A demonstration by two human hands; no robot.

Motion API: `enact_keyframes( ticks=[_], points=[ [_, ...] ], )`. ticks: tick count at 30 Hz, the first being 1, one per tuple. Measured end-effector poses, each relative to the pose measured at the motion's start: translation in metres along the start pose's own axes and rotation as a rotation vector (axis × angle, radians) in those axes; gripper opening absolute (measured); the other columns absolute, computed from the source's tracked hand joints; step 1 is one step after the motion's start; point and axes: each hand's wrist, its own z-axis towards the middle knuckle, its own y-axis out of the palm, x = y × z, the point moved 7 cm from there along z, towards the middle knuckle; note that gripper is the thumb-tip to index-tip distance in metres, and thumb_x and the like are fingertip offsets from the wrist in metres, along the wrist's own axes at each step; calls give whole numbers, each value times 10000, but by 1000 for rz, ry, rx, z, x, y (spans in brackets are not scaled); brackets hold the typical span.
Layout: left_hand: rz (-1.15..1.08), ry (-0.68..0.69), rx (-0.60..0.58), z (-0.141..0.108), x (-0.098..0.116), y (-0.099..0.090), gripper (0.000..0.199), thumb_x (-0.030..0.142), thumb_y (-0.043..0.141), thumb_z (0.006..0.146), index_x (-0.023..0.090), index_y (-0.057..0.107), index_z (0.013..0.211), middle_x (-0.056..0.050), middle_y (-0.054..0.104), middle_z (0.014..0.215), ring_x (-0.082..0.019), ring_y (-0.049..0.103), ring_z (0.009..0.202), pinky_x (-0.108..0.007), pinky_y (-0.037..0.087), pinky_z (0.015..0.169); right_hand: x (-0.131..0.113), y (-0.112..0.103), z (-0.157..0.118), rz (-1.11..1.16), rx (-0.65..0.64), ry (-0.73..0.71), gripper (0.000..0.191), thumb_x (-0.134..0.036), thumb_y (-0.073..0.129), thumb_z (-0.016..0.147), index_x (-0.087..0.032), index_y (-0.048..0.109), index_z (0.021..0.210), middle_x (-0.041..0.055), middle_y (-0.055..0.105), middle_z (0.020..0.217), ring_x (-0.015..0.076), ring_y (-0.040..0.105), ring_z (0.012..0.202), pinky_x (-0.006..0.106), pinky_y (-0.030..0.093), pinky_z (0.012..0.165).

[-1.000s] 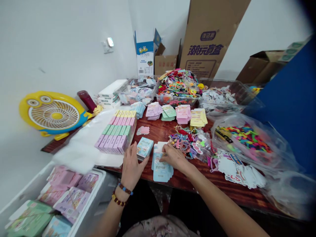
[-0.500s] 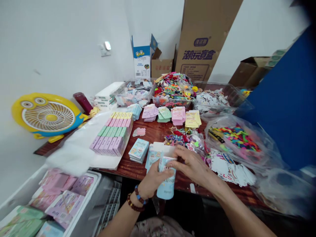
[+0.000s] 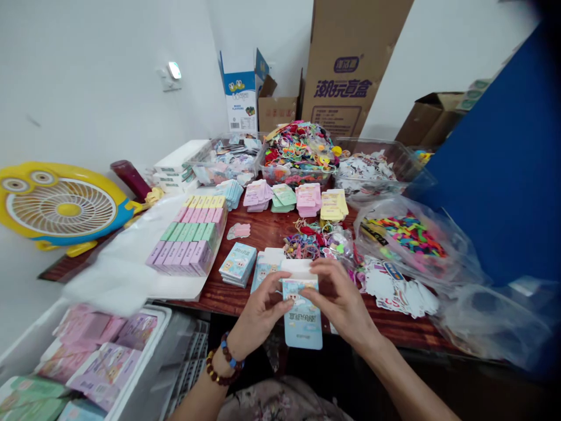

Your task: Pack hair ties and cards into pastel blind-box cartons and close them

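Observation:
A light-blue printed card box (image 3: 302, 318) with a white top flap is held upright between both hands at the table's front edge. My left hand (image 3: 263, 304), a beaded bracelet on its wrist, pinches the box's left side. Gripping the right side near the top flap is my right hand (image 3: 339, 298), thumb across the front. Just behind the held box lie flat light-blue boxes (image 3: 267, 264), partly covered by my hands. To their left sits a small stack of finished-looking blue boxes (image 3: 238, 263). Whether anything is inside the held box is hidden.
Rows of coloured boxes (image 3: 186, 234) stand on the left. Card stacks (image 3: 309, 199) line the middle, before clear bins of trinkets (image 3: 298, 155). On the right lie a bag of colourful pieces (image 3: 407, 234) and white stickers (image 3: 398, 292). A foam crate (image 3: 149, 345) is at lower left.
The blue box has turned from a slanted side view to face me, its white top flap showing. My left hand's fingers have shifted to its upper left edge. The view has shifted slightly.

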Motion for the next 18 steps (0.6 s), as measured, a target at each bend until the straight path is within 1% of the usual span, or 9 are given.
enact_keyframes(
  ticks=[1, 2, 4, 6, 8, 11, 14, 16, 18],
  points=[
    [-57, 7, 4, 0, 0, 1, 454, 350, 655, 902, 260, 489, 1315, -43, 664, 1141, -190, 654, 979, -328, 531, 886, 6, -4, -5, 119, 73, 32, 256, -290, 723, 867, -258, 571, 1070, 65, 507, 1252, 164, 629, 927, 302, 555, 774],
    [-87, 15, 7, 0, 0, 2, 445, 340, 662, 899, 263, 492, 1303, -40, 664, 1152, -186, 654, 991, -317, 529, 891, 14, -5, -11, 224, 107, 70, 314, -297, 733, 860, -276, 559, 1121, 65, 492, 1291, 159, 644, 919, 308, 571, 777],
    [-70, 18, 5, -2, -1, 5, 440, 336, 670, 897, 263, 504, 1297, -37, 670, 1149, -181, 653, 996, -297, 527, 881, 26, -1, -19, 324, 74, 120, 333, -301, 728, 869, -291, 575, 1164, 61, 525, 1278, 169, 660, 939, 322, 581, 803],
    [-6, 10, 2, -4, -3, 6, 448, 355, 666, 899, 262, 512, 1309, -37, 671, 1140, -185, 651, 983, -296, 526, 862, 30, 0, -21, 275, 19, 115, 294, -300, 718, 878, -282, 627, 1157, 64, 569, 1234, 197, 645, 1021, 329, 562, 848],
    [53, -14, -2, -7, -4, 6, 482, 382, 657, 901, 267, 499, 1341, -39, 671, 1130, -192, 650, 958, -310, 529, 844, 29, -4, -20, 199, 24, 75, 213, -301, 717, 879, -271, 677, 1086, 57, 593, 1185, 198, 629, 1032, 320, 538, 861],
    [70, -58, -54, -9, -4, 7, 492, 394, 657, 900, 265, 493, 1345, -34, 671, 1088, -194, 645, 943, -319, 525, 840, 21, -8, -16, 132, -1, 39, 72, -300, 682, 907, -245, 701, 950, 38, 623, 1042, 177, 622, 947, 301, 512, 829],
    [15, -85, -142, -11, -1, 11, 383, 371, 665, 900, 243, 534, 1237, -22, 668, 1046, -183, 643, 954, -307, 514, 852, 10, -5, -15, 69, -82, 5, 133, -298, 637, 937, -218, 686, 844, 26, 625, 903, 160, 602, 860, 273, 483, 764],
    [-31, -100, -178, -12, 1, 14, 343, 350, 664, 903, 237, 531, 1198, -23, 668, 1061, -179, 645, 974, -309, 512, 870, 7, -5, -18, 52, -110, 24, 106, -306, 622, 947, -229, 684, 986, 22, 632, 895, 151, 593, 814, 260, 467, 713],
    [-62, -118, -183, -14, 2, 17, 364, 339, 661, 907, 245, 505, 1222, -27, 667, 1085, -179, 649, 984, -318, 516, 879, 6, -6, -18, 52, -127, 70, 249, -324, 600, 960, -245, 631, 1194, 24, 646, 943, 147, 594, 802, 255, 459, 690]
  ],
)
